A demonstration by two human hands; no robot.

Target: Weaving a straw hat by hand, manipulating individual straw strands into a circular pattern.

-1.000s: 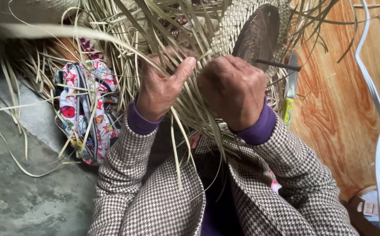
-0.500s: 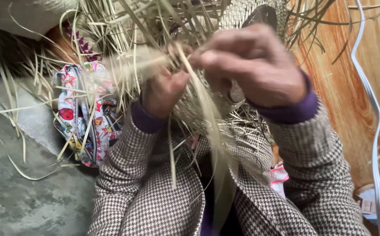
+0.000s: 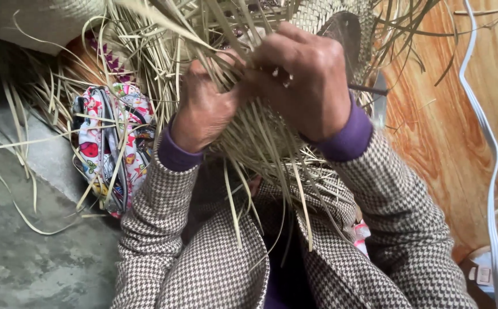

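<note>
While our right hand [image 3: 306,80] swings back down from the raised position it had half a second ago, it closes again over the loose palm-leaf strips [image 3: 260,137] at the edge of the woven mat [image 3: 323,14]. Our fingers are curled tight, knuckles up, pinching a small bunch of strips against the left hand [image 3: 206,109]. That hand is curled too, thumb pressed toward the right one, gripping the strands from below; neither hand has any open gap that we can see. A second ago both hands sat lower and further apart on the bundle; now they meet, almost touching, right at the working edge. We judge that one strip has just been drawn up and across and is now being bedded into the plait, so the weave advances by one crossing.

Unworked strips hang down over our houndstooth jacket [image 3: 203,257] and fan out to the left across a flowered cloth bag [image 3: 109,149]. Finished matting lies above our hands, near the top of the view. A white cable [image 3: 492,171] runs down the orange wooden surface [image 3: 432,143] on the right.
</note>
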